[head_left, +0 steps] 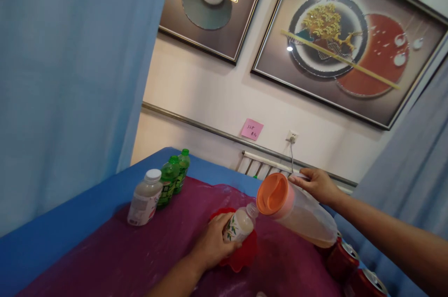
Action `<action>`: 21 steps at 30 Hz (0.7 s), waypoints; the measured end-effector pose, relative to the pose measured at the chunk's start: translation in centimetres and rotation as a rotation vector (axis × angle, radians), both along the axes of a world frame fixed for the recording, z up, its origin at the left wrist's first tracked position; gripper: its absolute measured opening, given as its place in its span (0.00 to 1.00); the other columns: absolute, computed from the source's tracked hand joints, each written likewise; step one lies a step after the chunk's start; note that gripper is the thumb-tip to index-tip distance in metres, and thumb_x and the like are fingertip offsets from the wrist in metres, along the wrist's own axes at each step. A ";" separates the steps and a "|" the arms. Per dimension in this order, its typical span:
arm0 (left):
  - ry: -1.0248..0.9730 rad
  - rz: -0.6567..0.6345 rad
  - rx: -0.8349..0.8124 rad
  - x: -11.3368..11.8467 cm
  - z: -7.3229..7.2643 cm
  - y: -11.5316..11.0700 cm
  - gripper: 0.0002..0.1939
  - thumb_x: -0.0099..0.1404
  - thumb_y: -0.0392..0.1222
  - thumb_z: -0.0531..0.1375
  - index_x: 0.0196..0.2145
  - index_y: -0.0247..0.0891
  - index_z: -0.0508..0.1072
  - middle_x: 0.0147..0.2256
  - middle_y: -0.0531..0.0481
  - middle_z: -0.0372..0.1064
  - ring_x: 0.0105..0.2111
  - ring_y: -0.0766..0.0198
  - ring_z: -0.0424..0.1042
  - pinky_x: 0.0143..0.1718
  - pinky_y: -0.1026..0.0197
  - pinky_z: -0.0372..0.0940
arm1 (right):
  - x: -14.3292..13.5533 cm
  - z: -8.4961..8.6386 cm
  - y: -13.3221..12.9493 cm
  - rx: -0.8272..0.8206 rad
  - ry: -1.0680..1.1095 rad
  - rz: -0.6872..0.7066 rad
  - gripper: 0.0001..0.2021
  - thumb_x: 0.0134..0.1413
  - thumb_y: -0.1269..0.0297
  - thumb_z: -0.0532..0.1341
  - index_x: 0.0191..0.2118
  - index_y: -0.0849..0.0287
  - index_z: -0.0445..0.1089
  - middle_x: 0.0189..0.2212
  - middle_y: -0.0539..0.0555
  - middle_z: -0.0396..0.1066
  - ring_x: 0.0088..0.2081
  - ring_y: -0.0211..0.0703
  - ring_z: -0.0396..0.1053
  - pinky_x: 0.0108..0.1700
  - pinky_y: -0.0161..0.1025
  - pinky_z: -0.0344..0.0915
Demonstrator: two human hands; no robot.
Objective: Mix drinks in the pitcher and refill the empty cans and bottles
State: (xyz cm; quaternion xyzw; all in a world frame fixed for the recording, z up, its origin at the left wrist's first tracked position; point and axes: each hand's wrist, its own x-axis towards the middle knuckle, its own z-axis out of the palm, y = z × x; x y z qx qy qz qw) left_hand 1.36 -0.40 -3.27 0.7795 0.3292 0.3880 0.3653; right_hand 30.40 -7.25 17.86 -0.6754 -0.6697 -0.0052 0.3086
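My left hand is wrapped round a small clear bottle with a leaf-patterned label, tilted to the right, its uncapped mouth up. Beneath it lies a red scallop-edged dish. My right hand grips the handle of a translucent plastic pitcher, tipped so its orange lid points left at the bottle's mouth. Pale brownish liquid lies along the pitcher's lower side. The lid's edge is at or very near the bottle's mouth; I cannot tell whether they touch or whether liquid flows.
A white-capped bottle and two green bottles stand at the left on a purple plastic sheet over a blue surface. Several red cans line the right edge. Blue curtains hang at both sides.
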 end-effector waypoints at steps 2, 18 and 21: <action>-0.005 -0.007 0.003 0.0 0.0 0.0 0.36 0.45 0.36 0.71 0.55 0.42 0.74 0.53 0.45 0.75 0.53 0.49 0.71 0.57 0.53 0.62 | -0.1 0.0 0.0 0.001 0.010 0.003 0.31 0.47 0.31 0.60 0.19 0.54 0.53 0.16 0.43 0.47 0.21 0.34 0.47 0.22 0.35 0.44; 0.020 -0.009 0.002 0.1 0.1 0.1 0.36 0.46 0.36 0.70 0.55 0.43 0.73 0.53 0.45 0.74 0.54 0.49 0.70 0.58 0.53 0.63 | -0.2 0.1 -0.2 -0.022 -0.006 -0.014 0.31 0.46 0.29 0.60 0.19 0.53 0.53 0.17 0.43 0.47 0.22 0.34 0.47 0.23 0.35 0.44; 0.012 -0.008 0.005 0.1 -0.1 0.2 0.36 0.46 0.36 0.70 0.55 0.43 0.73 0.53 0.45 0.74 0.54 0.49 0.71 0.58 0.53 0.62 | -0.2 0.2 -0.2 -0.028 -0.005 -0.008 0.31 0.47 0.30 0.60 0.19 0.54 0.54 0.17 0.44 0.48 0.22 0.34 0.47 0.23 0.36 0.44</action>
